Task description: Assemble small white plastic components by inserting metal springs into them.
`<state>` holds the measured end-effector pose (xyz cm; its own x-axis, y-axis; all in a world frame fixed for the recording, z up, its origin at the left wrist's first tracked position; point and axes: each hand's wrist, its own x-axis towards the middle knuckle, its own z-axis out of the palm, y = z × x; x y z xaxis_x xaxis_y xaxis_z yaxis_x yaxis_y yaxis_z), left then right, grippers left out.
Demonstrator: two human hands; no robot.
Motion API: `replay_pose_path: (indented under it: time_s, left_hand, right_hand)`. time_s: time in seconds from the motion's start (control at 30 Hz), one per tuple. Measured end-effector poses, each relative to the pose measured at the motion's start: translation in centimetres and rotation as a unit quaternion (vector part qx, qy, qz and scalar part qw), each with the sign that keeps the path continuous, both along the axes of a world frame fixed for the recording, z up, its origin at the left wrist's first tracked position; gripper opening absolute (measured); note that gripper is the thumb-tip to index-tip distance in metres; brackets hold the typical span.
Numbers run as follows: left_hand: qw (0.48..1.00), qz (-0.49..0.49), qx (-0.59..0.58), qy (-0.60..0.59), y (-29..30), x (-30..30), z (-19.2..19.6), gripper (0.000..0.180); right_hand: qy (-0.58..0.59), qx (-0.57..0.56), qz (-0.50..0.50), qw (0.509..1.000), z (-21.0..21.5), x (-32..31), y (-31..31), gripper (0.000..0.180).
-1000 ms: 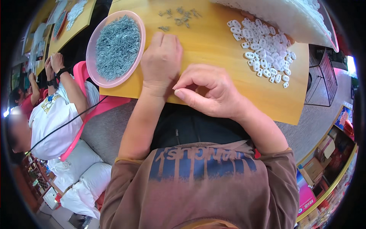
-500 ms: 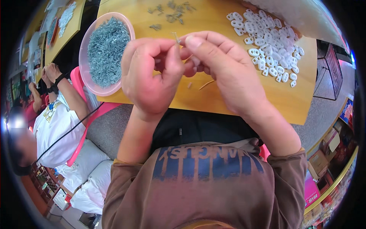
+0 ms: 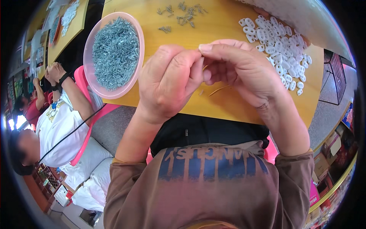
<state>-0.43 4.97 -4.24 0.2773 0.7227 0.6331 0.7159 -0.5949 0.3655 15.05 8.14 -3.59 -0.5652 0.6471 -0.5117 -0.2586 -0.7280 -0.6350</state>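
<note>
My left hand [image 3: 167, 82] is closed, thumb and index finger pinched, above the wooden table [image 3: 179, 103]. Against its fingertips meets my right hand [image 3: 251, 74], its thumb and index finger also pinched and the other fingers curled. Whatever sits between the fingertips is hidden now. Left of my hands stands a pink oval basin [image 3: 87, 57] full of small metal coil springs [image 3: 116, 55]. To the right lies a pile of white oval plastic pieces with holes [image 3: 282, 53]. Below my right hand rests a thin orange-brown strip [image 3: 219, 90].
Several loose springs [image 3: 187, 17] lie at the table's far side. A large translucent plastic bag [image 3: 297, 19] bulges over the far right corner. On the left a co-worker in a white shirt [image 3: 61, 133] sits by a pink chair [image 3: 84, 86], with white sacks [image 3: 89, 154] on the floor.
The coil spring that stuck up at my left fingertips is no longer visible. My left hand has turned over more, and both hands sit slightly further right in view.
</note>
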Motion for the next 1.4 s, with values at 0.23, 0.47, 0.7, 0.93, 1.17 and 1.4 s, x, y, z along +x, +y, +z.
replay_pose_path:
  time_s: [0.23,0.47,0.7,0.93,1.17,1.4]
  left_hand:
    - [0.996,-0.02,-0.073,-0.044,-0.4,0.9,1.8,0.021]
    - [0.995,0.028,-0.072,-0.056,0.0,1.7,2.1,0.019]
    - [0.99,0.031,-0.102,-0.097,0.1,2.0,2.7,0.016]
    - [0.983,0.098,-0.153,-0.021,1.7,0.9,0.8,0.01]
    - [0.981,0.115,-0.125,0.097,2.5,-0.3,-2.1,0.005]
    - [0.976,0.11,-0.182,0.052,0.6,0.3,-0.7,0.006]
  right_hand:
    - [0.106,-0.042,-0.015,0.993,-0.1,0.5,-0.2,0.019]
    - [0.132,-0.035,-0.035,0.99,-0.1,0.9,0.0,0.019]
    - [0.098,-0.002,-0.066,0.993,0.2,1.2,0.4,0.016]
    - [0.102,-0.008,-0.134,0.986,-0.3,1.3,0.9,0.013]
    - [0.116,-0.047,-0.188,0.974,0.9,1.5,1.1,0.01]
    - [0.146,-0.037,-0.198,0.969,1.3,2.1,1.4,0.012]
